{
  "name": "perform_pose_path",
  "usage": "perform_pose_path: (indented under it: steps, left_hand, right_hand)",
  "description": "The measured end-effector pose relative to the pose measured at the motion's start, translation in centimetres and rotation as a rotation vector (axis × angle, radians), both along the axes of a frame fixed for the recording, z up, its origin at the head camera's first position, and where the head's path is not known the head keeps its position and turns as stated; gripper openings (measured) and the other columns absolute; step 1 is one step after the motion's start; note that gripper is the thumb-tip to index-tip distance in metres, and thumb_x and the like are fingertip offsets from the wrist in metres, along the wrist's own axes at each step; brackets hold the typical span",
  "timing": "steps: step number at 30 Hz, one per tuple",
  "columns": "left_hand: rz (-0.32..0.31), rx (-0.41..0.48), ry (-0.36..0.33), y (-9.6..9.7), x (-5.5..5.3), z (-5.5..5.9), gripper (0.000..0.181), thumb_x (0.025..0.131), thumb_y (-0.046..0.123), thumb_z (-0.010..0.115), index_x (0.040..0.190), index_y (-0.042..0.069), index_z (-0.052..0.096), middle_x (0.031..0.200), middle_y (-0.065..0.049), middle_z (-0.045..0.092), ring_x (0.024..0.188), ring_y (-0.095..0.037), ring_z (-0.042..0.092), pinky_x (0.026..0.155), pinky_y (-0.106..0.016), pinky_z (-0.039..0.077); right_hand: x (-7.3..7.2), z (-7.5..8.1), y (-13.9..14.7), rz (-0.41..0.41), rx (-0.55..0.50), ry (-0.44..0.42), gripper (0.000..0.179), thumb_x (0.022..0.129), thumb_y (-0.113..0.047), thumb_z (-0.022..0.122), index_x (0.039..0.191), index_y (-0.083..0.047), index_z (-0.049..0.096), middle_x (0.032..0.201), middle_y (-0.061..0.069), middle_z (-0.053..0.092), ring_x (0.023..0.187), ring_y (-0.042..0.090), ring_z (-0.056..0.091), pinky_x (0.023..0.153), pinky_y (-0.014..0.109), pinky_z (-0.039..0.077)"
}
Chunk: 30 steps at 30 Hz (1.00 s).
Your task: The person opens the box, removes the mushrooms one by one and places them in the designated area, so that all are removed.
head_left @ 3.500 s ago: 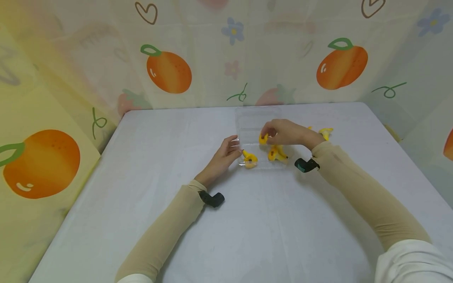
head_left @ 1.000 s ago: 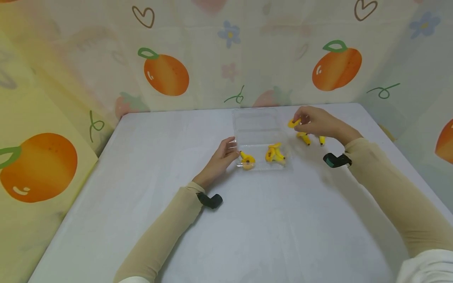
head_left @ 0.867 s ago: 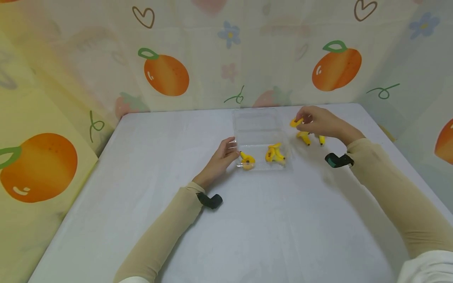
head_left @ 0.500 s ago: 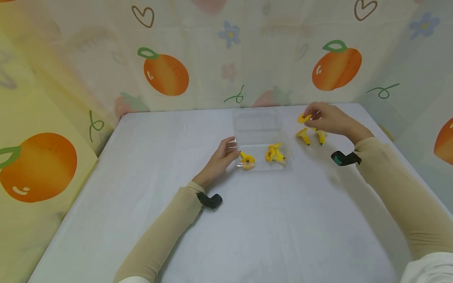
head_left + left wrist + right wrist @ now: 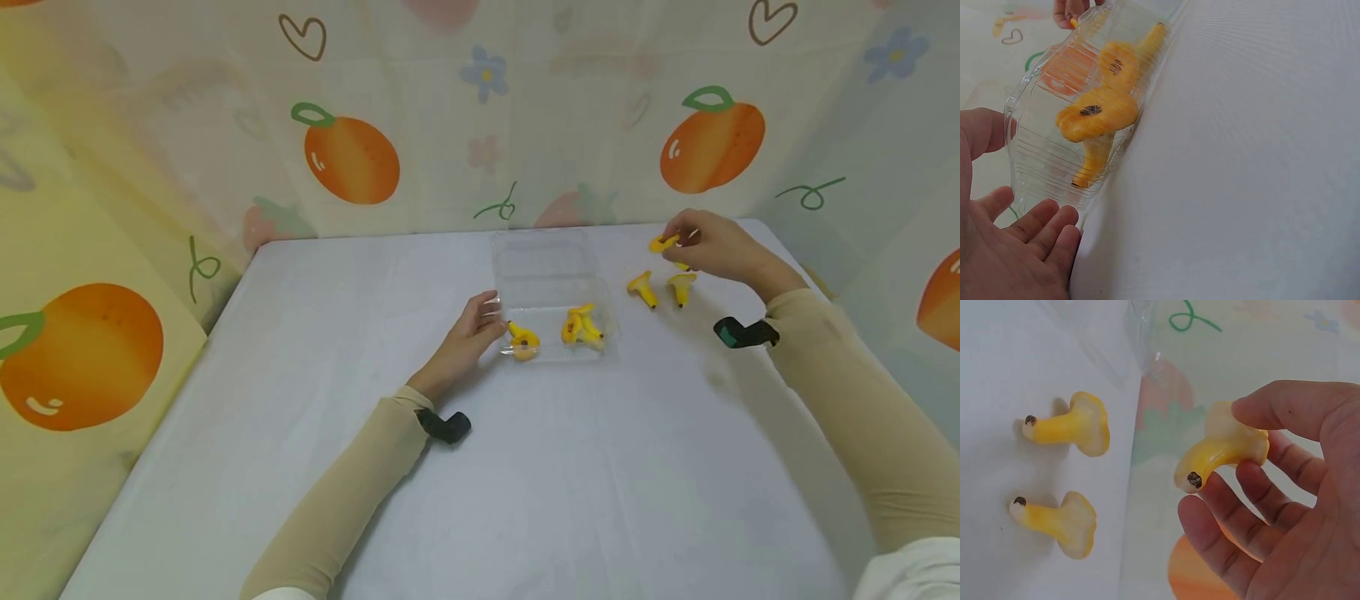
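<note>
A clear plastic clamshell box (image 5: 555,342) lies with its lid (image 5: 547,254) folded back. In its left end is a yellow toy mushroom (image 5: 524,340); a small heap of yellow mushrooms (image 5: 583,325) fills the right end. My left hand (image 5: 468,337) rests its thumb and relaxed fingers against the box's left edge, seen closely in the left wrist view. Back right, my right hand (image 5: 712,244) pinches a mushroom (image 5: 1219,450) between thumb and fingers, its dark-tipped stem pointing away from the palm. Two more mushrooms, one left (image 5: 642,289) and one right (image 5: 681,287), lie below that hand.
A white cloth covers the table (image 5: 525,483). A fruit-print curtain (image 5: 442,117) hangs right behind the back edge, with yellowish curtain panels at the left side.
My right hand was over the box with a mushroom 3.5 seconds ago; another mushroom now shows on the right heap. Lately it moves right and back, holding a mushroom. My left hand stays put.
</note>
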State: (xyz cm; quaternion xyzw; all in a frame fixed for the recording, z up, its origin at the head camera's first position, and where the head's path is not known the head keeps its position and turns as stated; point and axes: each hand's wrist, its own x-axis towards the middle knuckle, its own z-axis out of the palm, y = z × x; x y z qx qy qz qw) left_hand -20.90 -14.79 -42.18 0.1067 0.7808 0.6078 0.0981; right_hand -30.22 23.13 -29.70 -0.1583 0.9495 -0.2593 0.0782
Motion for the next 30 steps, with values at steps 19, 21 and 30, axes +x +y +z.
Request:
perform_pose_path:
  steps: [19, 21, 30]
  left_hand:
    - [0.012, 0.017, 0.003, 0.0, -0.1, -0.1, 0.063, 0.105, 0.024, 0.054, 0.159, 0.013, 0.023, 0.158, -0.011, 0.038, 0.147, -0.029, 0.040, 0.123, -0.047, 0.034]
    - [0.012, 0.016, 0.003, 0.0, -0.1, -0.1, 0.063, 0.105, 0.024, 0.054, 0.159, 0.013, 0.023, 0.158, -0.011, 0.038, 0.147, -0.029, 0.040, 0.123, -0.047, 0.035]
    - [0.009, -0.008, -0.008, 0.1, 0.1, 0.1, 0.064, 0.105, 0.029, 0.054, 0.159, 0.016, 0.022, 0.159, -0.010, 0.037, 0.147, -0.028, 0.040, 0.122, -0.048, 0.035]
  right_hand:
    - [0.1, -0.1, 2.9, -0.160, -0.105, 0.042, 0.042, 0.101, -0.028, 0.057, 0.130, 0.002, 0.049, 0.117, 0.020, 0.052, 0.094, 0.028, 0.055, 0.063, 0.014, 0.049]
    - [0.1, -0.1, 3.2, -0.183, -0.114, 0.033, 0.045, 0.101, -0.031, 0.057, 0.131, 0.002, 0.048, 0.116, 0.020, 0.051, 0.092, 0.027, 0.055, 0.063, 0.015, 0.049]
    - [0.1, -0.1, 4.5, -0.229, -0.128, 0.027, 0.048, 0.101, -0.033, 0.056, 0.132, 0.003, 0.047, 0.113, 0.018, 0.049, 0.087, 0.021, 0.053, 0.062, 0.014, 0.050]
